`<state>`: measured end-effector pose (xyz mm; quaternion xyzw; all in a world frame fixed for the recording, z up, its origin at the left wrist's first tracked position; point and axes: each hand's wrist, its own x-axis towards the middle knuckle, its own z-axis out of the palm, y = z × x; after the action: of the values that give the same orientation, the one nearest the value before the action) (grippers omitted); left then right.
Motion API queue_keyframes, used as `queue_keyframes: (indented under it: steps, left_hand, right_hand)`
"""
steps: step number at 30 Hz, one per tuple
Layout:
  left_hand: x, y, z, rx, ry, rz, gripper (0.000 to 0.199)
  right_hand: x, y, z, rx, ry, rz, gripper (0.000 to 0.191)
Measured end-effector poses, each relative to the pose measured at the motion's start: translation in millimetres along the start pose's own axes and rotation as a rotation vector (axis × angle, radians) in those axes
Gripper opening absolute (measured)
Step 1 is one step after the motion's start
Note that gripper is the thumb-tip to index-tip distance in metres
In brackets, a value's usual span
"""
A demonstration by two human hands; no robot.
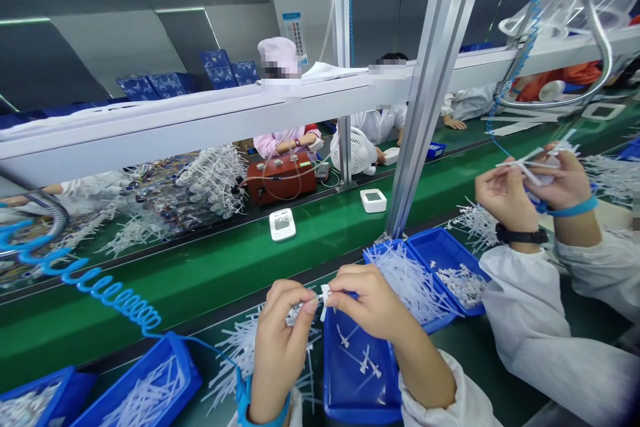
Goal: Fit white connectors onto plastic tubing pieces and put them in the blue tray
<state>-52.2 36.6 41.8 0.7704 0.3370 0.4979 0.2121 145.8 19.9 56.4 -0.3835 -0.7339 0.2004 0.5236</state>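
Note:
My left hand (281,337), with a blue band at the wrist, is closed in a pinch on the thin end of a small white plastic fitting (325,295). My right hand (373,300) grips the same fitting from the other side, thumb and finger pressed on it. The two hands meet over a blue tray (360,407), in which several small white fittings (367,361) and thin clear tubes lie. Beneath and beside my left hand, many thin white tubes (233,347) are strewn on the table. My fingertips partly hide the fitting's shape.
Blue bins hold white tubes (407,280) and small white pieces (463,283). Another tube bin (185,373) stands lower left. At right, a co-worker's hands (510,197) hold white parts. A metal post (420,93) rises by the green conveyor (225,267); a blue coiled hose (110,290) hangs left.

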Motion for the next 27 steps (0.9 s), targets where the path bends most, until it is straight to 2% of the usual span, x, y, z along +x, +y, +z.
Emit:
queue_keyframes:
  steps: [16, 27]
  left_hand:
    - [-0.3, 0.0, -2.1, -0.018, 0.018, -0.011, 0.008]
    - [-1.0, 5.6, 0.3, -0.14, 0.012, -0.077, 0.013]
  right_hand:
    - [-0.2, -1.8, 4.7, 0.027, -0.005, 0.001, 0.038]
    - [-0.8, -2.8, 7.5, 0.053, 0.013, -0.009, 0.038]
